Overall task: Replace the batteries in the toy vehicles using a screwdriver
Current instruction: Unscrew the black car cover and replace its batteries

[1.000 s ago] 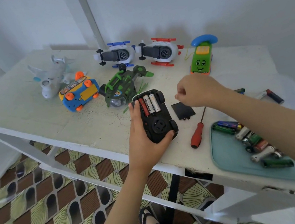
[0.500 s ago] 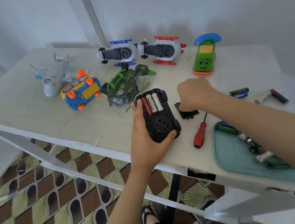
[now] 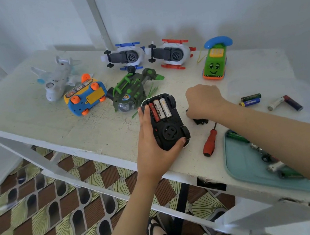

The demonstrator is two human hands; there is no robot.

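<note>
My left hand (image 3: 152,146) grips an upturned black toy car (image 3: 168,122) near the table's front edge. Its battery bay is uncovered and three batteries (image 3: 159,110) lie side by side in it. Just right of the car, my right hand (image 3: 203,101) is curled down over the black battery cover (image 3: 199,120), which lies on the table and is mostly hidden by the hand. Whether the fingers hold the cover is hidden. A red-handled screwdriver (image 3: 209,141) lies untouched below my right hand.
Further back stand a white plane (image 3: 55,80), a blue-and-yellow toy (image 3: 85,96), a green helicopter (image 3: 131,92), two upturned helicopters (image 3: 125,56) (image 3: 172,54) and a green phone car (image 3: 215,64). Loose batteries (image 3: 250,100) (image 3: 284,102) lie right; a teal tray (image 3: 244,164) holds several more.
My right hand has dropped from above the table down and left onto the black battery cover. The left hand keeps its grip on the car.
</note>
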